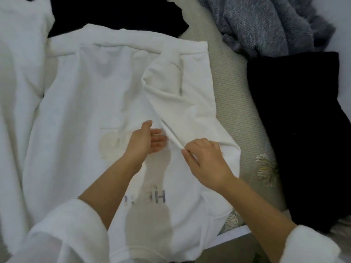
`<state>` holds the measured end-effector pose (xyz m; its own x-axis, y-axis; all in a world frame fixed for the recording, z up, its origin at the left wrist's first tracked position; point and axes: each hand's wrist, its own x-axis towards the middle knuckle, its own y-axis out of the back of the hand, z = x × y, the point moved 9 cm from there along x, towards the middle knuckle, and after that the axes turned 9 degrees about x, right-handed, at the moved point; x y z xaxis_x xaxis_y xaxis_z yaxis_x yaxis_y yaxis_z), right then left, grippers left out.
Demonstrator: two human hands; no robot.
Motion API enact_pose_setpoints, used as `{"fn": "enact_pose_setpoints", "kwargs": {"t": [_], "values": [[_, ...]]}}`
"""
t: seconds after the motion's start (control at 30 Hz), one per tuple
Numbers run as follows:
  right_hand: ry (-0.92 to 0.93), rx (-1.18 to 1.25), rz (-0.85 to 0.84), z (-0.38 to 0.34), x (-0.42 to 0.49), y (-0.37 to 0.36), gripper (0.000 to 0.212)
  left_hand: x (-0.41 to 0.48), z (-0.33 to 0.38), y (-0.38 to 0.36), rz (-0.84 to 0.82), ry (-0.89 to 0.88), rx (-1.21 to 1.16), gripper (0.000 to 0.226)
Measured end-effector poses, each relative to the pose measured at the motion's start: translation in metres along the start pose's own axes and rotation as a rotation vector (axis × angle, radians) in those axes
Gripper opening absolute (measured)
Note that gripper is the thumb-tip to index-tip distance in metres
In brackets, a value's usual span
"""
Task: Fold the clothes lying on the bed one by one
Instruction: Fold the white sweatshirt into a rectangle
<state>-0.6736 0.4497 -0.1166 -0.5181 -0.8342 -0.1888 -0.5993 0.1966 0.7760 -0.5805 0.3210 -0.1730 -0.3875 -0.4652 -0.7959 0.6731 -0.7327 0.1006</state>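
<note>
Head view: white sweatshirt (pixel 91 103) flat on bed (pixel 233 103), sleeve (pixel 182 103) folded across it. Right grip (pixel 207 162) pinches the sleeve edge. Left grip (pixel 144 141) released, fingers straight, beside the fold. Folded black garment (pixel 296 130) at right, grey knit (pixel 266 23) beyond it.

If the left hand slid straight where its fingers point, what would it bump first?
Probably the folded sleeve of the white sweatshirt, at the edge the right hand pinches. The left hand looks just short of it, though depth is unclear.
</note>
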Motion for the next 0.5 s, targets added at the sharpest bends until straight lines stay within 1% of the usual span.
{"fn": "enact_pose_setpoints", "kwargs": {"t": [0.07,0.13,0.2,0.23,0.27,0.3,0.33,0.4,0.43,0.5], "values": [[-0.003,0.098,0.126,-0.004,-0.003,0.017,0.032,0.008,0.004,-0.028,-0.164,0.141,-0.166,0.055],[0.04,0.186,0.247,-0.012,-0.007,0.037,0.029,0.011,0.018,-0.049,-0.276,0.187,-0.433,0.056],[0.136,0.19,0.336,-0.025,-0.017,0.053,0.029,0.011,0.036,-0.063,-0.336,0.193,-0.671,0.044],[0.17,0.143,0.362,-0.028,-0.022,0.057,0.027,0.009,0.048,-0.069,-0.37,0.165,-0.725,0.038],[0.179,0.082,0.382,-0.027,-0.026,0.057,0.022,0.007,0.059,-0.071,-0.388,0.12,-0.722,0.034],[0.15,0.025,0.392,-0.022,-0.03,0.056,0.015,0.003,0.069,-0.072,-0.393,0.071,-0.68,0.032],[0.074,-0.021,0.394,-0.011,-0.033,0.052,0.016,0.0,0.078,-0.068,-0.37,0.018,-0.605,0.031],[-0.156,-0.093,0.37,0.019,-0.04,0.04,0.048,-0.007,0.1,-0.047,-0.256,-0.127,-0.421,0.03],[-0.258,-0.114,0.355,0.033,-0.045,0.033,0.062,-0.01,0.116,-0.032,-0.192,-0.231,-0.337,0.029],[-0.39,-0.117,0.327,0.048,-0.053,0.023,0.076,-0.019,0.147,0.003,-0.091,-0.456,-0.218,0.027]]}}
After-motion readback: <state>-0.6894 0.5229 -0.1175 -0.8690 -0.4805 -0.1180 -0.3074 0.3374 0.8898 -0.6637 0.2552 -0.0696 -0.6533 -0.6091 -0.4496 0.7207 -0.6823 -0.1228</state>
